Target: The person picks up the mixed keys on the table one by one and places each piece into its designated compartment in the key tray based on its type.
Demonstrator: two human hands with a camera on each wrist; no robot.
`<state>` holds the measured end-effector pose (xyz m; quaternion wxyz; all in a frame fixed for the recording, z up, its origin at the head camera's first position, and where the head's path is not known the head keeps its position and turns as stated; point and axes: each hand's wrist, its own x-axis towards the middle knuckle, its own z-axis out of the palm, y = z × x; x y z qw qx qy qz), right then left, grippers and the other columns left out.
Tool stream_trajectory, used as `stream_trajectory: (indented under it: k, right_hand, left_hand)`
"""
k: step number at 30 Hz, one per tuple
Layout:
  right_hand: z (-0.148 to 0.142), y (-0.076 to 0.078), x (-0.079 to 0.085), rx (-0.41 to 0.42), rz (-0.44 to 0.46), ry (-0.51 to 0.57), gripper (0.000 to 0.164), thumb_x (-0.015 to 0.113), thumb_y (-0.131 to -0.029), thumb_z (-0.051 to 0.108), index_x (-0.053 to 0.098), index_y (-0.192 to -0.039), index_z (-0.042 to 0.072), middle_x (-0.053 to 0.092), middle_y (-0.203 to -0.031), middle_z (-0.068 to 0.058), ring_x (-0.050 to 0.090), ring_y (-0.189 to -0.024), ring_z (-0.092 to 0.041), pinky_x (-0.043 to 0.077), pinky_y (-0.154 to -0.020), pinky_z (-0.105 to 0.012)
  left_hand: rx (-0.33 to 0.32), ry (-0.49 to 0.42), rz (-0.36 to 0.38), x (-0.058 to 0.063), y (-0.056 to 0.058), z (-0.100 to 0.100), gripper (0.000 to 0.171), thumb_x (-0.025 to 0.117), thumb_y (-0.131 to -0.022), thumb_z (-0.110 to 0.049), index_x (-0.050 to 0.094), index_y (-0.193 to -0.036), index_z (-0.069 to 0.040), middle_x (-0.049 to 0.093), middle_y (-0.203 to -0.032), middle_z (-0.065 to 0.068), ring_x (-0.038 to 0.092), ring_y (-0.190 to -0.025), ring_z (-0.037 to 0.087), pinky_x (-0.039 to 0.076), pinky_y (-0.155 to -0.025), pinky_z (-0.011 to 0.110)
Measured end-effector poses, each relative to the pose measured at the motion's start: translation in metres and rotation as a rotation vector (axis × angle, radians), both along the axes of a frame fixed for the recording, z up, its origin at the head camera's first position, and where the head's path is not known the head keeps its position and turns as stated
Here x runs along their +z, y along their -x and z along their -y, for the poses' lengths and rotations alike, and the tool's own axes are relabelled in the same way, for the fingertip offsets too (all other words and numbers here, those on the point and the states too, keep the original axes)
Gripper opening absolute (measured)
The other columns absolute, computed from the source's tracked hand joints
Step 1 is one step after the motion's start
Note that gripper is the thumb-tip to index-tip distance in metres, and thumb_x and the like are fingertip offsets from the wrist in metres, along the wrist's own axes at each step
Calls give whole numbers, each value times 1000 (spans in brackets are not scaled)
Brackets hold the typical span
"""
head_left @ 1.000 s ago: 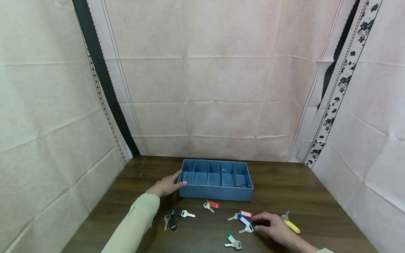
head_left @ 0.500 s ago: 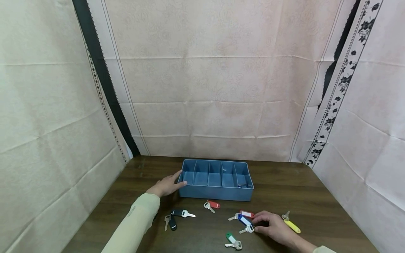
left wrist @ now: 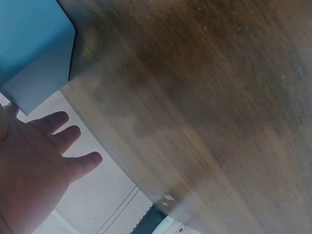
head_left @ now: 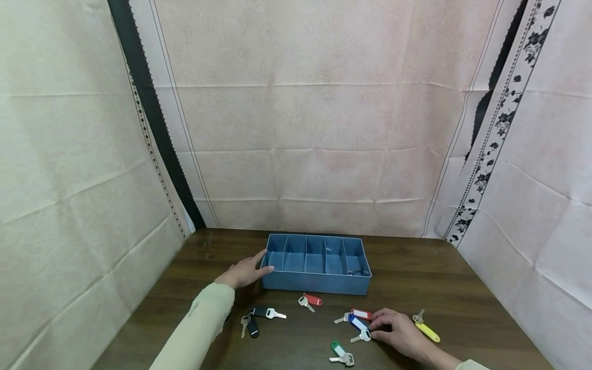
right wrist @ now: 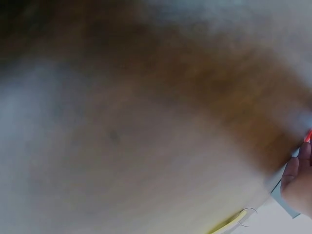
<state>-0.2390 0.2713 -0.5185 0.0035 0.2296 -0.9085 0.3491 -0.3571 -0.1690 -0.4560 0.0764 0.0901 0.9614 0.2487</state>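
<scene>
My left hand (head_left: 244,272) rests against the left end of a blue compartment tray (head_left: 316,283). Its thumb and a finger touch the rim; in the left wrist view the other fingers spread out straight beside the tray (left wrist: 41,73). My right hand (head_left: 396,331) is low over the table, thumb and fingertips pinching the end of a blue key tag (head_left: 358,322) with a silver key (head_left: 362,336). A red-tagged key (head_left: 361,314) lies right behind it. In the right wrist view, my right hand (right wrist: 298,183) shows only at the edge, and its fingertips are cut off.
Other tagged keys lie around: a red one (head_left: 313,299), a green one (head_left: 337,349), a yellow one (head_left: 427,332) and two black ones (head_left: 253,327). Something small and dark sits in the tray's rightmost compartment (head_left: 356,259). Cloth walls (head_left: 300,154) enclose the wooden table (head_left: 416,272).
</scene>
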Motion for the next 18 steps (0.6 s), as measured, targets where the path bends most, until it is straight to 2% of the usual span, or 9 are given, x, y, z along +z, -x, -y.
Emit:
stream_trajectory:
  k: [10, 18]
  right_hand:
    - [0, 1, -3, 10, -65, -56, 5, 76, -87, 34, 76, -87, 29, 66, -107, 7, 60, -101, -14, 49, -85, -34]
    - [1, -1, 1, -10, -40, -41, 8, 73, -90, 33, 76, -89, 27, 65, -109, 7, 60, -102, -14, 49, -85, -32]
  left_hand:
    - [9, -5, 10, 2, 0, 0, 87, 47, -91, -71, 21, -160, -24, 33, -156, 21, 27, -142, 48, 16, -108, 72]
    - [10, -10, 9, 1, 0, 0, 82, 49, -94, -65, 21, -159, -24, 33, -156, 21, 27, -141, 49, 17, -107, 73]
